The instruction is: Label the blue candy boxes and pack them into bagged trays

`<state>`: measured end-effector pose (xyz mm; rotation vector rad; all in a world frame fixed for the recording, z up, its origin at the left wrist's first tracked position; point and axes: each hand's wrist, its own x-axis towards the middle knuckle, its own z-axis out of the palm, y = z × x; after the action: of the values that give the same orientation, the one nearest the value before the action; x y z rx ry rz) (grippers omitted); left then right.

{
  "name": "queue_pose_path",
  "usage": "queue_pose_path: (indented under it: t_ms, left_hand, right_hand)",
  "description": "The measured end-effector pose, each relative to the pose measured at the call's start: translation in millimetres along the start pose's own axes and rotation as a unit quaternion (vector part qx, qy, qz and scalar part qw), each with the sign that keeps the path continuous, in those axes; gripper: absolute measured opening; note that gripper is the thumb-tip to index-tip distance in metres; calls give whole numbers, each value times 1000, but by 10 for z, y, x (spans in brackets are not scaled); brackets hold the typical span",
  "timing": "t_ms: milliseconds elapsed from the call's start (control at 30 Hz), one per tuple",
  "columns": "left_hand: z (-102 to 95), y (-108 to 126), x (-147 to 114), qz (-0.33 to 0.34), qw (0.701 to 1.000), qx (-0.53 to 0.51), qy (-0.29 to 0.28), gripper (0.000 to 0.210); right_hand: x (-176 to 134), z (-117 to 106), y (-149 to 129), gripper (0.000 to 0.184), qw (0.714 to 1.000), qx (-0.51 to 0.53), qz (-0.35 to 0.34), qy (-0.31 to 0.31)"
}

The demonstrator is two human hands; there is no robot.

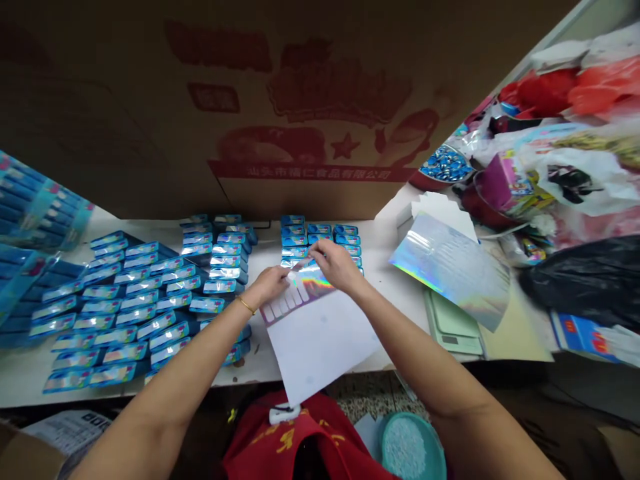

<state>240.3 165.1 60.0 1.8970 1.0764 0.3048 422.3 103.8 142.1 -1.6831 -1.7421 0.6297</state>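
Mostly white, the sheet shimmers up top, left hand pinching it; right hand pinched, contents unclear

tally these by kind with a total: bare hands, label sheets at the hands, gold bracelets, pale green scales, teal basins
Bare hands: 2, the left hand and the right hand
Label sheet: 1
Gold bracelet: 1
Pale green scale: 1
Teal basin: 1
Total: 6
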Motion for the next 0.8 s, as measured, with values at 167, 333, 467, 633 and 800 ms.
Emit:
queue_pose_path:
  t_ms: [167, 333, 467, 633, 800]
  left_hand:
    - [-61, 76, 27, -133, 904, -391, 108, 44]
    - [-117, 95, 199, -149, 861, -468, 131, 43]
    - [-130, -63, 423, -134, 882, -417, 175, 37]
    - [-176, -318, 710, -100, 923, -288, 233, 33]
    - [-158, -524, 902, -71, 947, -177, 260, 28]
  right_hand:
    - [464, 251, 175, 13, 962, 179, 206, -16]
    - [578, 530, 342, 7, 901, 293, 320, -1]
    - [632, 659, 442, 6, 915, 245, 321, 29]
    - [774, 863, 590, 8, 933, 184, 297, 85]
    - [841, 977, 651, 14, 957, 52, 267, 102]
